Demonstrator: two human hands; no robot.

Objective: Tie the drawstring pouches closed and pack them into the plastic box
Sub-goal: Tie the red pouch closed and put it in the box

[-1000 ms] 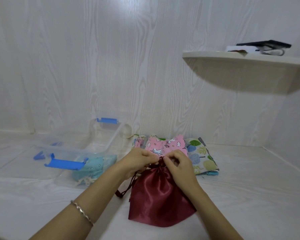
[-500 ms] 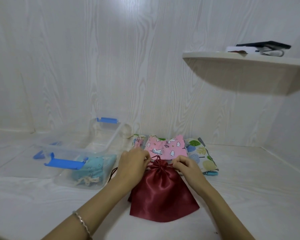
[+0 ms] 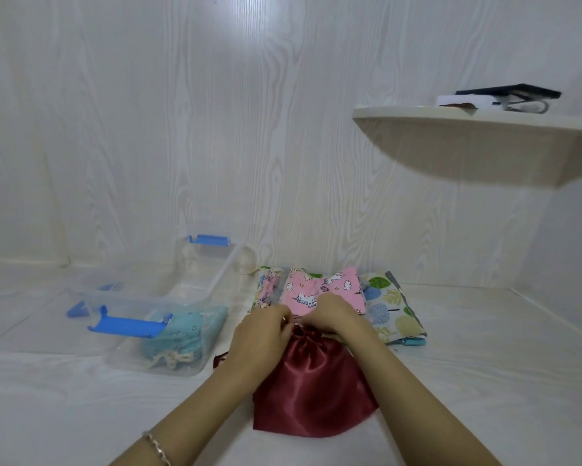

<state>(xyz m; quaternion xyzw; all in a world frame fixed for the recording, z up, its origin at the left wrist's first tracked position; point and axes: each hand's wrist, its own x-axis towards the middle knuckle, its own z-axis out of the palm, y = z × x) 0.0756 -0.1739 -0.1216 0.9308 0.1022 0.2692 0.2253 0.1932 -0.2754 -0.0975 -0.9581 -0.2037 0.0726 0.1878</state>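
A dark red satin pouch [image 3: 311, 391] lies on the white surface in front of me, its mouth gathered at the top. My left hand [image 3: 261, 334] and my right hand [image 3: 331, 312] meet just above that gathered mouth, fingers curled and pinching its drawstring. A loop of red cord [image 3: 219, 359] shows by my left wrist. Behind my hands lie a pink unicorn pouch [image 3: 316, 289], a white pouch with coloured trees [image 3: 392, 306] and a small patterned pouch [image 3: 268, 290]. The clear plastic box [image 3: 195, 369] with blue latches sits to the left, holding a light blue pouch [image 3: 185, 332].
The box's clear lid [image 3: 212, 264] with a blue clip leans against the back wall behind the box. A wall shelf [image 3: 478, 142] juts out at upper right with dark and white items on it. Walls enclose the surface at the back and right.
The pouch mouth has been drawn tight. My hands spread apart, pulling the cord sideways, and have now come back together above the mouth.
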